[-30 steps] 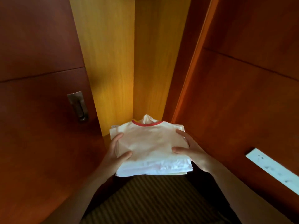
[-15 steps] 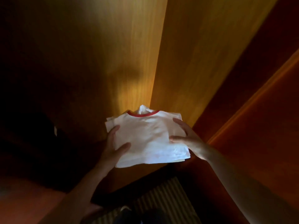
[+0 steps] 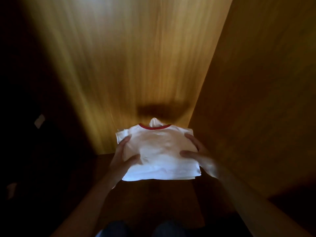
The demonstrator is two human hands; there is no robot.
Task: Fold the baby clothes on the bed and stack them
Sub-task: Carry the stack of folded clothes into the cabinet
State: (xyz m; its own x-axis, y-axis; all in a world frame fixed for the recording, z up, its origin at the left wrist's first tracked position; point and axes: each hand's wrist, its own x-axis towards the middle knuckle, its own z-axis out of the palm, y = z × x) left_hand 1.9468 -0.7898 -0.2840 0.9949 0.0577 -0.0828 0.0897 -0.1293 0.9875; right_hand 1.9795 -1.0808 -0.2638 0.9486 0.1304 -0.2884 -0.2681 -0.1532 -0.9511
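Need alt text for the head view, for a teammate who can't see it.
The left hand and right hand hold a stack of folded white baby clothes by its sides, thumbs on top. The top piece has a red collar. Blurred yellow wood panels rise behind.

You hold a stack of folded white baby clothes (image 3: pixel 159 151) between both hands. Your left hand (image 3: pixel 123 161) grips its left edge, thumb laid on the top garment. Your right hand (image 3: pixel 200 156) grips the right edge, thumb likewise on top. The top garment shows a red neckline trim (image 3: pixel 153 127) at its far side. Behind the stack stands a lit wooden panel (image 3: pixel 128 65), meeting a second panel (image 3: pixel 265 100) on the right. The left side is dark. Blue trousers (image 3: pixel 112 230) show at the bottom edge. The frame is blurred.
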